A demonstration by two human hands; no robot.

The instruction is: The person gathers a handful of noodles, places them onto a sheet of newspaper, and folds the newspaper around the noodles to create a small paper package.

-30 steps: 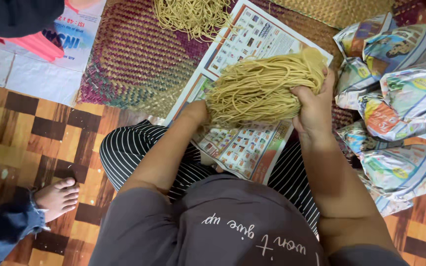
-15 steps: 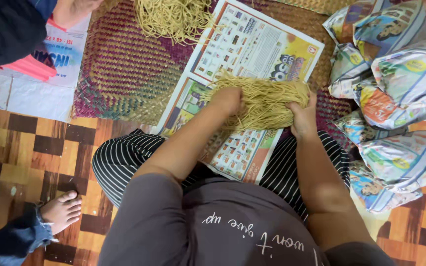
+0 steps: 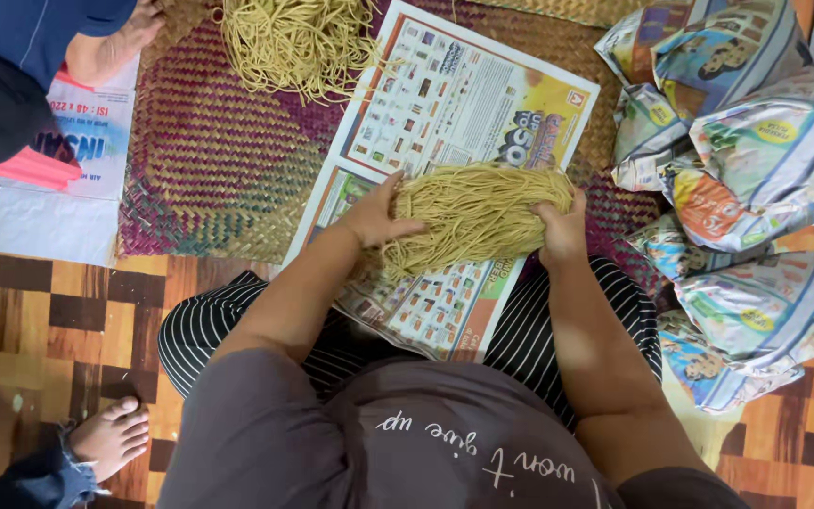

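A bundle of yellow noodles (image 3: 475, 215) lies on a spread sheet of printed newspaper (image 3: 445, 104) in front of my lap. My left hand (image 3: 376, 217) presses on the bundle's left end, fingers around the strands. My right hand (image 3: 562, 226) grips its right end. Both hands hold the noodles down on the paper. A second, loose heap of noodles (image 3: 296, 40) lies farther away on the woven mat (image 3: 209, 160).
Several wrapped newspaper parcels (image 3: 746, 160) are piled at the right. Another person in blue sits at the top left, a bare foot (image 3: 115, 42) on the mat. Someone else's foot (image 3: 110, 435) rests on the wooden floor at the lower left. Plastic sheets (image 3: 40, 179) lie at the left.
My hands have gathered the noodle bundle tighter and brought it down toward me on the newspaper. The view has shifted, showing more of the sheet above the bundle.
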